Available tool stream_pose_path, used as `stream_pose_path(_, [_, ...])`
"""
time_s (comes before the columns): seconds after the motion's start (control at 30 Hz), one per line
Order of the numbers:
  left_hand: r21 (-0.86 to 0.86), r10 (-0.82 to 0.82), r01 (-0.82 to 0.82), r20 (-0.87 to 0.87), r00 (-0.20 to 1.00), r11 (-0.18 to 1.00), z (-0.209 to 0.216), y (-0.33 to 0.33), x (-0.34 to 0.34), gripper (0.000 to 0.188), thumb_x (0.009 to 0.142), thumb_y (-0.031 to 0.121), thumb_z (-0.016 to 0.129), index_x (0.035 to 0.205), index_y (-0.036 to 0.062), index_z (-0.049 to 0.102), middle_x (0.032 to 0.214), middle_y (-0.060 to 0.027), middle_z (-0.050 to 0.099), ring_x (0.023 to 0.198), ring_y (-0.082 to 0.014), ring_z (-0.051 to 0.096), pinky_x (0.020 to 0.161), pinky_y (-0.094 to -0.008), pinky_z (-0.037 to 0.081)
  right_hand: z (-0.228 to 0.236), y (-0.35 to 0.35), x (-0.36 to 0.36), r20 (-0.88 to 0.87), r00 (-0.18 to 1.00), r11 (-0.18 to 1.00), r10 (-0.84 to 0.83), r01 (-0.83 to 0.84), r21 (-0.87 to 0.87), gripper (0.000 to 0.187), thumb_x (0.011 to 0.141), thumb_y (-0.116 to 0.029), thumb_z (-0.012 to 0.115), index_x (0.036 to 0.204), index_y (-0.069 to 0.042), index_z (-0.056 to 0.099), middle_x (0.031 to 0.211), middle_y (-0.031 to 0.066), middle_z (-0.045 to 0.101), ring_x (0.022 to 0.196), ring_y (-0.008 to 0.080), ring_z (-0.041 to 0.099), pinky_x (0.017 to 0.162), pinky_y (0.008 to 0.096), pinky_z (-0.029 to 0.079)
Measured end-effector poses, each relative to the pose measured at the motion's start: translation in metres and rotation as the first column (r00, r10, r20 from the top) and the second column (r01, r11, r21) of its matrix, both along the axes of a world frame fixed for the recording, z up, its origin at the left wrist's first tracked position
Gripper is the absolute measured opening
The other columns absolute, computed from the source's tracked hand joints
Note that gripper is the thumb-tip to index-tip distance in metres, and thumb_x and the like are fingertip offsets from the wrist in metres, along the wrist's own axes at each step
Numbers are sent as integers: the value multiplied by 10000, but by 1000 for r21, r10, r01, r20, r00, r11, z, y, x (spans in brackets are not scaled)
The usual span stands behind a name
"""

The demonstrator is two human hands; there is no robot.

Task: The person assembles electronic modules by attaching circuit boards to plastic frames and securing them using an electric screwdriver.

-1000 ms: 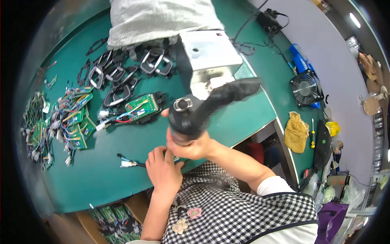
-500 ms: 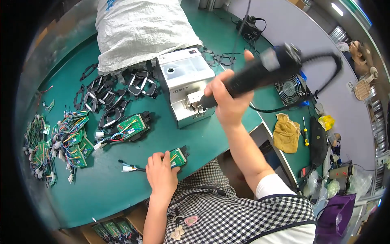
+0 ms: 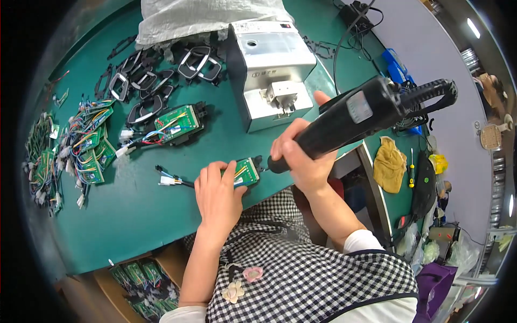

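My right hand [image 3: 308, 161] is wrapped round a black electric screwdriver [image 3: 344, 121], tilted with its cord end up to the right. Its nose is low, close to the right end of a green circuit board [image 3: 246, 173] in a black housing; the bit's tip is too small to make out. With fingers and thumb closed over the board's left part, my left hand [image 3: 216, 191] presses it near the table's front edge. A lead with a white connector [image 3: 170, 181] sticks out left of that hand. Beyond stands a silver screw feeder [image 3: 272, 64].
A finished-looking board assembly [image 3: 177, 125] lies left of the feeder, before several black-and-silver frames [image 3: 144, 81]. Wired boards [image 3: 89, 151] are heaped at the left. A white woven sack [image 3: 210, 19] lies behind. To the right are a tan glove [image 3: 390, 166] and a small screwdriver [image 3: 412, 175].
My right hand has brought the screwdriver down and nearer, from the feeder's front to the circuit board's right end. The left hand stays on the board. The view has shifted.
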State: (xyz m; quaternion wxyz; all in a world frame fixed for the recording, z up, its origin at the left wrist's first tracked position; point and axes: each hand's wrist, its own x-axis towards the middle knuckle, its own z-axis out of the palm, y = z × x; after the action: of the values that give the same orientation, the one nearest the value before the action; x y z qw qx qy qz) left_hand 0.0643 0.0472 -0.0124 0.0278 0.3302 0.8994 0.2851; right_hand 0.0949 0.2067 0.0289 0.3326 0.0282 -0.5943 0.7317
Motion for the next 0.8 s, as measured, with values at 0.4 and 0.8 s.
stream_pose_path(0.4, [9,16,-16,-25,1000,1000,-6,-1,2,481,572,70,712,1026,19,561,959,-80,487,909,-248,465,774,-365,368,-12,-23,-6,156,988,952,12,-59,302,429,657,41,609,1043,34,421,756,41,529,666,72,486,589,231,419])
stream_pose_path(0.8, [-46,-32,26,-115,993,999,-23,3,-5,300,639,75,627,933,60,568,931,-79,491,870,-270,477,730,-365,374,-13,-13,-12,128,937,858,324,-348,378,527,580,-99,649,1061,25,473,864,133,589,723,223,587,671,281,454])
